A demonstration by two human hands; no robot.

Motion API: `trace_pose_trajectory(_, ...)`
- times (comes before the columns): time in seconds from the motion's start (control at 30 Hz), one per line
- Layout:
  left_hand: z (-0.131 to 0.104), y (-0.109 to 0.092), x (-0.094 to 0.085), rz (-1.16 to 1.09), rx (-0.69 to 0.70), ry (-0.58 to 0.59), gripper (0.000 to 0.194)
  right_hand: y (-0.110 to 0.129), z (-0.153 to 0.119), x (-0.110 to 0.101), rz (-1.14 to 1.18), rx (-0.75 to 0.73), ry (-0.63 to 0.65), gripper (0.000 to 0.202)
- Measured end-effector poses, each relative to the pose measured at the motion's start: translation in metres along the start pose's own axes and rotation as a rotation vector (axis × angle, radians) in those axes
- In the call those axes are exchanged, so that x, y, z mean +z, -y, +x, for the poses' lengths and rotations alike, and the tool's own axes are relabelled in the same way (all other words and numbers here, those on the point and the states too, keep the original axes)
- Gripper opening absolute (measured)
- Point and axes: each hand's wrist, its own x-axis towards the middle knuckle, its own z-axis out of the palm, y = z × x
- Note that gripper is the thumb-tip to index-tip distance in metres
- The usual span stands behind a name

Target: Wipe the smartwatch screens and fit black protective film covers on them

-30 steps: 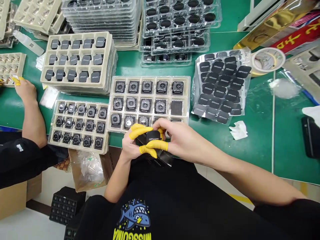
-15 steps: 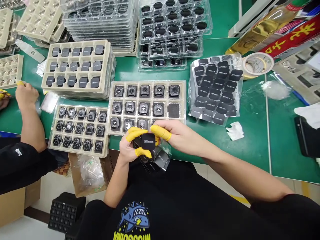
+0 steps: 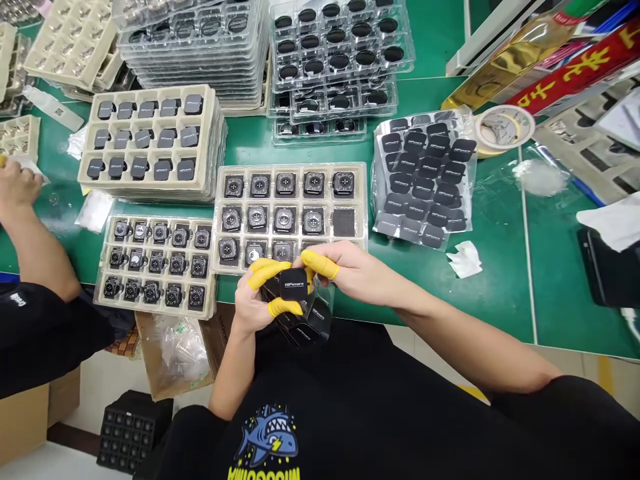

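Note:
My left hand [image 3: 254,303], with yellow finger cots on thumb and finger, grips a black square smartwatch [image 3: 293,285] by its sides. Its face is up and carries a black film printed "HiFuture". At the watch's right edge is my right hand [image 3: 345,267], closed, its thumb in a yellow cot; the fingertips behind the watch are partly hidden. Under the watch, a sheet of black printed films [image 3: 310,327] hangs near my lap. Just beyond my hands lies a beige tray [image 3: 327,172] of watches, backs up, with bare dark padding in one right-hand compartment.
A second watch tray [image 3: 165,305] and a stack of filled trays [image 3: 207,133] stand left. Film sheets [image 3: 425,173], a tape roll [image 3: 505,130] and a crumpled tissue [image 3: 465,259] lie right. Clear trays [image 3: 340,67] stand behind. A co-worker's hand [image 3: 20,190] is at far left.
My hands stay around the watch, with hardly any movement between them. The sheet beneath has shifted slightly. The co-worker's hand has moved left, and the view has turned a little.

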Motion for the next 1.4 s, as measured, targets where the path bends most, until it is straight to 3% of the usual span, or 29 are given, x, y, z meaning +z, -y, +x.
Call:
trace_pose_trajectory(0.27,0.001,-0.001,0.001,0.050,0.022,0.033,0.068,-0.010,-0.005,0.002,-0.162,-0.091,-0.054,0.033)
trace_pose_trajectory(0.37,0.000,-0.004,-0.004,0.119,-0.014,0.063,0.066,-0.008,-0.009,-0.008,-0.202,-0.131,-0.080,0.031)
trace_pose_trajectory(0.47,-0.004,-0.006,-0.016,0.177,-0.045,0.091,0.069,-0.011,-0.015,-0.042,-0.358,-0.149,-0.316,0.023)
trace_pose_trajectory(0.57,-0.010,-0.011,-0.029,0.152,-0.042,-0.023,0.050,-0.024,-0.017,-0.081,-0.613,-0.129,-0.616,0.014)
trace_pose_trajectory(0.63,-0.013,-0.017,-0.035,0.123,-0.082,-0.125,0.034,-0.036,-0.013,-0.096,-0.718,-0.131,-0.680,0.015)
trace_pose_trajectory(0.83,-0.013,-0.025,-0.053,0.116,-0.254,-0.251,0.016,-0.067,0.008,-0.089,-0.844,-0.319,-0.673,0.029)
trace_pose_trajectory(0.93,-0.015,-0.025,-0.061,0.122,-0.302,-0.282,0.019,-0.073,0.010,-0.089,-0.865,-0.345,-0.658,0.030)
trace_pose_trajectory(1.1,-0.020,-0.033,-0.063,0.129,-0.446,-0.307,0.021,-0.058,0.017,-0.110,-0.957,-0.333,-0.767,0.024)
trace_pose_trajectory(1.23,-0.020,-0.038,-0.063,0.130,-0.522,-0.260,0.017,-0.042,0.040,-0.131,-1.102,-0.195,-0.687,0.025)
trace_pose_trajectory(1.4,-0.028,-0.038,-0.068,0.259,-0.523,-0.222,0.018,-0.041,0.052,-0.128,-1.105,-0.163,-0.709,0.016)
